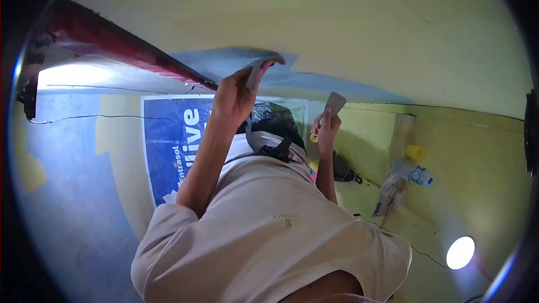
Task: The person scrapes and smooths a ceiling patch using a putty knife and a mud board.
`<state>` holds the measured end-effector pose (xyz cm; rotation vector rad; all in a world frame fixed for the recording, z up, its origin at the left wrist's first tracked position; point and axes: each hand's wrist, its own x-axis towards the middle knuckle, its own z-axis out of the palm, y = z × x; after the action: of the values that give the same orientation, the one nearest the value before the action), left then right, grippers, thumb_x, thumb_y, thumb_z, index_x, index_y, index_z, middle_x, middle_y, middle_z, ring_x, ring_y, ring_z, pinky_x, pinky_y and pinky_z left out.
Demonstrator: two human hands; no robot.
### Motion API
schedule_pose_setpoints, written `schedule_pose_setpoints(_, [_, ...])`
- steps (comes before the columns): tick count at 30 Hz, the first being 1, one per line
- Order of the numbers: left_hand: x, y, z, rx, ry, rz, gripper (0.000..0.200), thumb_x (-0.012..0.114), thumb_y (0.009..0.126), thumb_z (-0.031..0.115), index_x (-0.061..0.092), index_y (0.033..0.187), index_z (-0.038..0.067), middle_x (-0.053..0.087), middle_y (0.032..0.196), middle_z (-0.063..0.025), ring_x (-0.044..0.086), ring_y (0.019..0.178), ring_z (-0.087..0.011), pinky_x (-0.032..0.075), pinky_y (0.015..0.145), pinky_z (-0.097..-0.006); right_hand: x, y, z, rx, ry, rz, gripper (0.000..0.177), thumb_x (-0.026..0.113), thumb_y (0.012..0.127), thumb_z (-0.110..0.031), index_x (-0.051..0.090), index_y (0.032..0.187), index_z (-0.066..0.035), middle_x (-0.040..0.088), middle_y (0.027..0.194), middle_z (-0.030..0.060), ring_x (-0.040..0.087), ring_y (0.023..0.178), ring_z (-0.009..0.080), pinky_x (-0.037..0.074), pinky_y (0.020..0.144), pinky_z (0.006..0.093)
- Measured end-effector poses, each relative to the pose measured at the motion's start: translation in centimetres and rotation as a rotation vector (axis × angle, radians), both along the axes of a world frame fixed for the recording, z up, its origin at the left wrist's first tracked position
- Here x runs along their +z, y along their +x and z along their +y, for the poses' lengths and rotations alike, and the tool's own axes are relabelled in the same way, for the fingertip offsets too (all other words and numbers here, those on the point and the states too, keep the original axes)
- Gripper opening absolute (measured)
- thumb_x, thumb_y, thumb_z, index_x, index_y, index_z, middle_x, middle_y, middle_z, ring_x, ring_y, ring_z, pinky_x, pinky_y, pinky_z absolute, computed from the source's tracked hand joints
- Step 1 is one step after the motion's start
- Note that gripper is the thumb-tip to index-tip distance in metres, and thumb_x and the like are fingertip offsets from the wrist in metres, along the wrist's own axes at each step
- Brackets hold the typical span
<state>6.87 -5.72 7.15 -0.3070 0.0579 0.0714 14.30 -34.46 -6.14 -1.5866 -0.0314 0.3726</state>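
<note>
My left hand (pixel 234 96) is raised at upper centre, fingers closed on a thin grey flat piece (pixel 255 75). Its fingertips are by a blue-grey patch (pixel 337 83) on the pale yellow-green surface (pixel 337 17). To the right and lower, my right hand (pixel 328 130) grips a scraper by a handle that shows yellow between the fingers. The scraper's grey rectangular blade (pixel 336 102) points up and looks apart from the surface.
A dark red beam (pixel 123 50) runs diagonally at upper left. Below it lies a blue printed banner (pixel 168 129). On the right are a clear bottle (pixel 418 175), a yellow container (pixel 415 152), a dark bag (pixel 345 169) and a bright round lamp (pixel 460 252) with a cord.
</note>
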Motion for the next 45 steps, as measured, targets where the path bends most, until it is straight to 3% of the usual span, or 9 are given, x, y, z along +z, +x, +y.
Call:
schedule_pose_setpoints(3, [-0.1,2.2,-3.6,-0.194,0.426,0.365,0.040,0.030,0.101,0.001,0.027,0.133,-0.022,0.042,0.134,-0.0360,0.051,0.123,-0.0361,0.044,0.110,-0.0354,-0.3,-0.7,-0.6,-0.083,0.025,0.078,0.043,0.045,0.102,-0.033,0.050,0.069,-0.005,0.045,0.048,0.0027,0.045,0.037,0.0122,0.038,0.038,0.0281])
schedule_pose_setpoints(12, [-0.5,-2.5,3.6,0.177,0.043,0.211,0.040,0.027,0.099,-0.002,0.029,0.132,-0.024,0.043,0.136,-0.0333,0.051,0.125,-0.0323,0.044,0.109,-0.0347,-1.6,1.0,-1.1,-0.019,0.043,0.098,0.042,0.046,0.102,-0.033,0.050,0.070,-0.005,0.046,0.049,0.0031,0.044,0.036,0.0130,0.040,0.037,0.0290])
schedule_pose_setpoints(16, [-1.1,-1.4,-0.8,-0.088,0.383,0.372,0.038,0.034,0.100,0.005,0.038,0.131,-0.016,0.053,0.129,-0.0276,0.059,0.115,-0.0278,0.054,0.096,-0.0317,-2.1,0.8,-1.6,0.009,0.026,-0.007,0.039,0.046,0.103,-0.034,0.047,0.074,-0.007,0.044,0.049,0.0018,0.044,0.036,0.0121,0.037,0.036,0.0278])
schedule_pose_setpoints(19, [-3.3,0.9,-5.0,-0.311,0.346,0.122,0.032,0.042,0.099,0.008,0.048,0.122,-0.014,0.060,0.118,-0.0219,0.063,0.106,-0.0258,0.055,0.089,-0.0334,-0.1,1.5,-0.5,0.109,0.013,-0.081,0.037,0.046,0.103,-0.031,0.048,0.075,-0.007,0.045,0.049,0.0013,0.044,0.036,0.0110,0.035,0.037,0.0265])
schedule_pose_setpoints(23, [-5.0,3.4,-3.3,-0.264,0.391,0.140,0.027,0.044,0.098,0.011,0.055,0.116,-0.007,0.063,0.111,-0.0176,0.065,0.097,-0.0238,0.054,0.079,-0.0352,1.3,2.4,1.9,0.169,-0.051,-0.107,0.032,0.048,0.102,-0.026,0.050,0.079,-0.004,0.047,0.051,0.0008,0.044,0.039,0.0090,0.035,0.038,0.0264])
schedule_pose_setpoints(27, [1.3,-0.5,0.9,0.095,1.015,0.403,0.031,0.052,0.095,0.011,0.055,0.122,-0.005,0.064,0.114,-0.0156,0.065,0.101,-0.0240,0.053,0.084,-0.0345,0.9,2.2,3.7,0.102,0.099,-0.085,0.028,0.052,0.100,-0.023,0.053,0.081,-0.002,0.047,0.052,-0.0008,0.045,0.040,0.0083,0.035,0.039,0.0263])
schedule_pose_setpoints(30, [-3.1,-4.7,4.3,-0.226,1.521,0.571,0.030,0.055,0.094,0.011,0.056,0.121,-0.002,0.064,0.115,-0.0152,0.065,0.104,-0.0260,0.054,0.085,-0.0371,0.7,2.0,4.4,0.120,-0.102,-0.232,0.024,0.053,0.098,-0.020,0.053,0.082,-0.002,0.048,0.053,-0.0009,0.046,0.042,0.0070,0.036,0.040,0.0251])
schedule_pose_setpoints(39, [-10.6,0.4,1.7,-0.320,0.800,0.481,0.027,0.053,0.094,0.009,0.054,0.119,-0.003,0.063,0.114,-0.0165,0.065,0.103,-0.0278,0.055,0.086,-0.0393,-0.4,1.8,6.7,0.257,0.089,-0.142,0.028,0.047,0.101,-0.026,0.052,0.085,-0.004,0.050,0.056,0.0011,0.049,0.047,0.0083,0.039,0.044,0.0256])
schedule_pose_setpoints(45, [-3.6,-1.9,4.4,-0.072,0.859,0.360,0.028,0.056,0.095,0.012,0.054,0.119,-0.001,0.062,0.112,-0.0117,0.061,0.107,-0.0242,0.053,0.084,-0.0366,-7.5,1.1,4.5,0.220,-0.314,-0.227,0.035,0.051,0.099,-0.030,0.058,0.093,0.003,0.057,0.059,0.0078,0.059,0.051,0.0172,0.044,0.047,0.0337])
